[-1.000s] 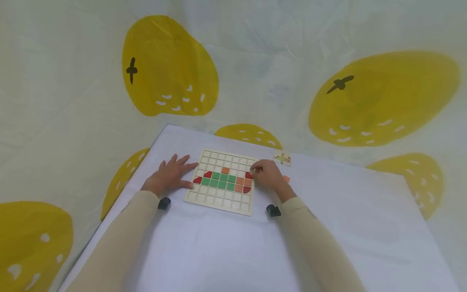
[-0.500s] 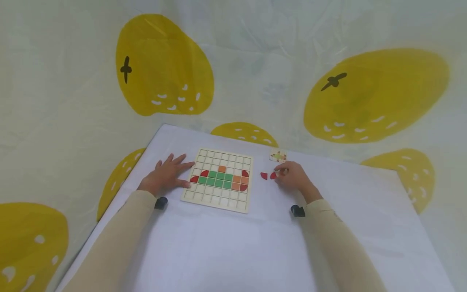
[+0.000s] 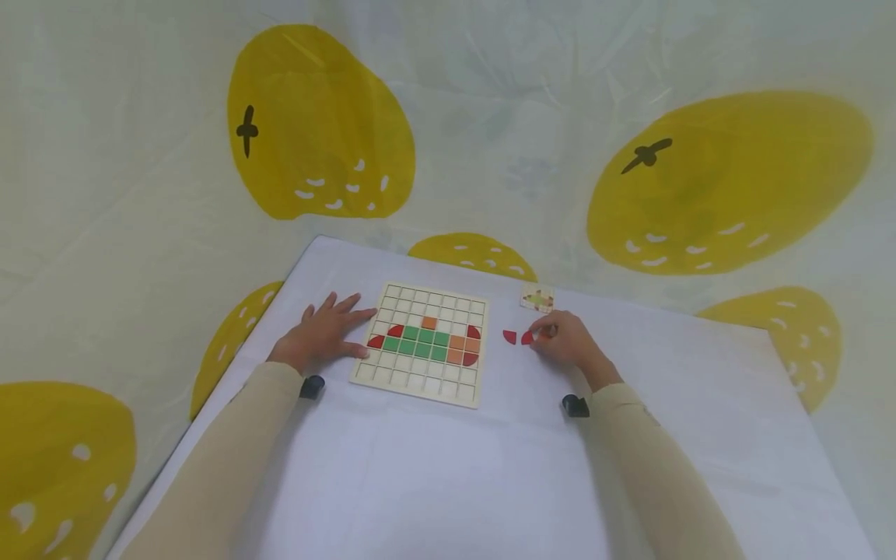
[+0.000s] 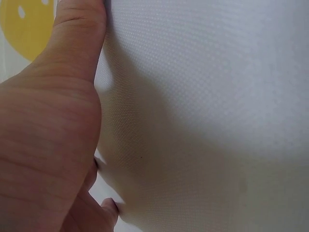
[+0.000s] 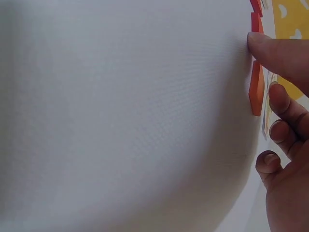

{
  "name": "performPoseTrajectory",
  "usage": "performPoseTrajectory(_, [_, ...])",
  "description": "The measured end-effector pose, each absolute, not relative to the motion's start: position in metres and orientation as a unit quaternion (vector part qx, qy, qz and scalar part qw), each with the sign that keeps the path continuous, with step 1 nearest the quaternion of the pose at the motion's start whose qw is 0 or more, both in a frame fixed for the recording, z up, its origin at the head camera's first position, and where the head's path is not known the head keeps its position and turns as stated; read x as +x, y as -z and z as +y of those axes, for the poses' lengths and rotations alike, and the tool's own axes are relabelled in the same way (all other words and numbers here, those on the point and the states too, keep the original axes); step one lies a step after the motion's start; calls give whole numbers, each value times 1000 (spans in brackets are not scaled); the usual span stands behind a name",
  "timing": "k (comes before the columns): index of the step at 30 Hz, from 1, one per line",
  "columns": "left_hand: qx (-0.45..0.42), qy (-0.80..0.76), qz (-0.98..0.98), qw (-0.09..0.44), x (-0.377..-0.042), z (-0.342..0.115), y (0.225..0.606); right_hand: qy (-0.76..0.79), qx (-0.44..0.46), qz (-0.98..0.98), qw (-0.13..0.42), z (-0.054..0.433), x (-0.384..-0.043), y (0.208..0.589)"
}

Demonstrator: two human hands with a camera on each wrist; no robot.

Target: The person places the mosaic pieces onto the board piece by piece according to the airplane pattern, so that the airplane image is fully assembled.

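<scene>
The wooden grid board (image 3: 413, 383) lies on the white table, bearing green squares (image 3: 423, 350), orange squares and red quarter-circle tiles (image 3: 471, 358). My left hand (image 3: 323, 334) rests at its left edge, fingers spread, with index finger and thumb at the rim. Right of the board, my right hand (image 3: 563, 342) pinches a loose red quarter-circle tile (image 3: 526, 339) on the table. In the right wrist view the thumb (image 5: 270, 48) covers part of that tile; the index finger is hidden. An orange tile (image 5: 257, 89) lies beside the thumb, under the hand.
Another red quarter-circle tile (image 3: 509, 337) lies between board and right hand. A small pattern card (image 3: 537, 297) sits behind the right hand by the table's back edge. A pale cloth with yellow fruit prints (image 3: 322, 124) hangs behind the table.
My right hand has left the red tile at the board's right side and moved right to the loose red tiles. My left hand stays at the board's left edge.
</scene>
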State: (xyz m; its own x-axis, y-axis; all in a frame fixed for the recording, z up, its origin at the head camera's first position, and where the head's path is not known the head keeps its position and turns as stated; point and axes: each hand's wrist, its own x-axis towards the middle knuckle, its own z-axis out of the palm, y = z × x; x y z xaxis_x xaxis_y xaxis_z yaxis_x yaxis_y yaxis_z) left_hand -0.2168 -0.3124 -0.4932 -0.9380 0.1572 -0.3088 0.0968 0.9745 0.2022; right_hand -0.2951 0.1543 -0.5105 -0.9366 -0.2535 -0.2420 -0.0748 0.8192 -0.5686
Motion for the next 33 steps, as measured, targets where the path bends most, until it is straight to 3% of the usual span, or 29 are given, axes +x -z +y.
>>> performPoseTrajectory(18, [62, -91, 981, 161, -215, -312, 495, 274, -84, 939, 189, 151, -294, 499])
performPoseTrajectory(33, [65, -98, 980, 163, -215, -312, 490, 279, -118, 940, 155, 142, -293, 489])
